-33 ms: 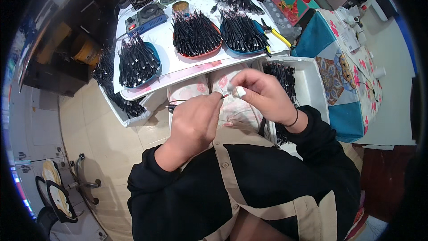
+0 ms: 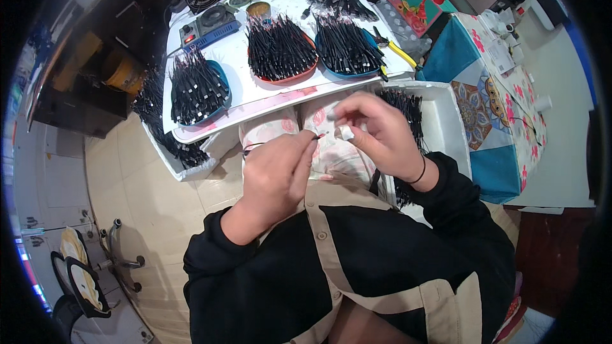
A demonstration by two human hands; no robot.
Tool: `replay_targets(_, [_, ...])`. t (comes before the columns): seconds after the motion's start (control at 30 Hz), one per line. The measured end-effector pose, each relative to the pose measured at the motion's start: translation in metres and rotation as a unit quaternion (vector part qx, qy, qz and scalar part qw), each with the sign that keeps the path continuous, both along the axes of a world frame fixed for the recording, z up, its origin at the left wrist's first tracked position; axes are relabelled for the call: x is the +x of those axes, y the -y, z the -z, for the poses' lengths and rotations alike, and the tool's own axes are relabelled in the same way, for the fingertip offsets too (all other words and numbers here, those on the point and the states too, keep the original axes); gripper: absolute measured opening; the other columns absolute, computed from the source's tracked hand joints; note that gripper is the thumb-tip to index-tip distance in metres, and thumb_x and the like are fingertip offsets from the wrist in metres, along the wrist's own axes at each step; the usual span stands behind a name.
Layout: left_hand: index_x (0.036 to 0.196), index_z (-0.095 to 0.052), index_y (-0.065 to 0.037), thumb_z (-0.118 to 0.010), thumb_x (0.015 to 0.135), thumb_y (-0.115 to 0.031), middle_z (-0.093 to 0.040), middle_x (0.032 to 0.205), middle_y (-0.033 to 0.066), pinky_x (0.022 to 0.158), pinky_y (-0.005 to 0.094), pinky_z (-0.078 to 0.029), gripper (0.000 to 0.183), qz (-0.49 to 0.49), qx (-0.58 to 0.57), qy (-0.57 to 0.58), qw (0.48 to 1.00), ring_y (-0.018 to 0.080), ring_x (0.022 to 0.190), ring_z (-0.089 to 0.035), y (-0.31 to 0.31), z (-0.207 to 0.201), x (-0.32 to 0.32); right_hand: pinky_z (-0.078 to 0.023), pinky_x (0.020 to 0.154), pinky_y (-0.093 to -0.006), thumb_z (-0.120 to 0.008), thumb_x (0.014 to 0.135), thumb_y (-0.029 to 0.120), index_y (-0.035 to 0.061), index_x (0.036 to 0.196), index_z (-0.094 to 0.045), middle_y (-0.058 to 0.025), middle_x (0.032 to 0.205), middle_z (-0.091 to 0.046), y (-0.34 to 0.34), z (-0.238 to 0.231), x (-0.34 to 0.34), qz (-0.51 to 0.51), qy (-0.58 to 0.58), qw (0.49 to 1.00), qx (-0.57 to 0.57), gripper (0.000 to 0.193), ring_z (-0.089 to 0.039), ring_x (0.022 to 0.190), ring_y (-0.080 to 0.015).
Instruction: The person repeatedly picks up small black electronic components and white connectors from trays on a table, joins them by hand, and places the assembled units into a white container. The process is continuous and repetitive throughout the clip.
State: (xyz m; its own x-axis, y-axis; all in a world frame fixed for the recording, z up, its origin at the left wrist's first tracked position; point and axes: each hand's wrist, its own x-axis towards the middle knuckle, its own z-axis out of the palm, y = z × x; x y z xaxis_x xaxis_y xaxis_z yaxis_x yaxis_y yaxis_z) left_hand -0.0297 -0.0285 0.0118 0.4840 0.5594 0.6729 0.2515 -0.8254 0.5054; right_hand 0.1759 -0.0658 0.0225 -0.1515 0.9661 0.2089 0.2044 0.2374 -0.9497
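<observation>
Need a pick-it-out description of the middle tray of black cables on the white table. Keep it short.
Start at the white table above the person's hands. Three shallow trays heaped with black cables sit in a row along it. The one you want is the middle tray: its rim is orange-red, while the left tray and the right tray have blue rims.

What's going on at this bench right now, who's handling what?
A seated person in a black top works over their lap at a white table. The left hand pinches the end of a thin black wire, with the right hand meeting it fingertip to fingertip and holding a small pale piece. On the table, three shallow trays carry bundles of short black wires. More black wires fill a white bin at the right.
</observation>
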Motion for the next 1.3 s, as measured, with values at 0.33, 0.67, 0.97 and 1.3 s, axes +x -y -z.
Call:
replay_targets(0.33, [0.090, -0.067, 0.004, -0.065, 0.083, -0.003, -0.064, 0.069, 0.0143, 0.054, 0.0289, -0.047, 0.010, 0.015, -0.251, 0.067, 0.966, 0.0204, 0.058, -0.063, 0.002, -0.004, -0.001, -0.045, 0.066, -0.0351, -0.070, 0.071, 0.005, 0.0007, 0.094, -0.059, -0.0102, 0.089, -0.060, -0.014, -0.001, -0.003, 0.043, 0.318, 0.853, 0.412, 0.026, -0.058, 0.079, -0.0265])
replay_targets(0.67, [0.098, -0.062, 0.010, -0.064, 0.074, 0.005, -0.064, 0.083, 0.0159, 0.057, 0.0316, -0.050, 0.025, 0.032, 0.042, -0.026, 0.998, 0.0254, 0.067, -0.063, 0.000, 0.008, 0.002, -0.044, 0.066, -0.0317, -0.064, 0.081, 0.003, 0.0020, 0.091, -0.057, -0.0074, 0.083, -0.057, -0.010, 0.004, 0.002, -0.013, 0.234, 0.955, 0.179, 0.013, -0.053, 0.071, -0.0222])
replay_targets(0.97, [0.099, -0.064, 0.006, -0.064, 0.081, -0.001, -0.064, 0.073, 0.0127, 0.056, 0.0301, -0.048, 0.019, 0.063, -0.128, 0.025, 0.989, 0.0227, 0.059, -0.061, 0.006, 0.011, -0.007, -0.047, 0.073, -0.0272, -0.060, 0.089, 0.007, 0.0009, 0.102, -0.057, -0.0048, 0.093, -0.059, 0.007, -0.001, -0.003, -0.058, 0.030, 0.998, -0.018, 0.014, -0.058, 0.081, -0.0161])
replay_targets(1.3, [0.094, -0.067, 0.006, -0.065, 0.084, 0.001, -0.064, 0.071, 0.0086, 0.057, 0.0235, -0.046, 0.011, 0.100, -0.294, 0.094, 0.946, 0.0119, 0.062, -0.060, 0.010, -0.001, -0.008, -0.049, 0.074, -0.0374, -0.065, 0.068, 0.009, 0.0005, 0.096, -0.062, -0.0097, 0.090, -0.059, -0.003, -0.012, -0.001, -0.047, 0.307, 0.855, 0.415, 0.029, -0.058, 0.083, -0.0283])
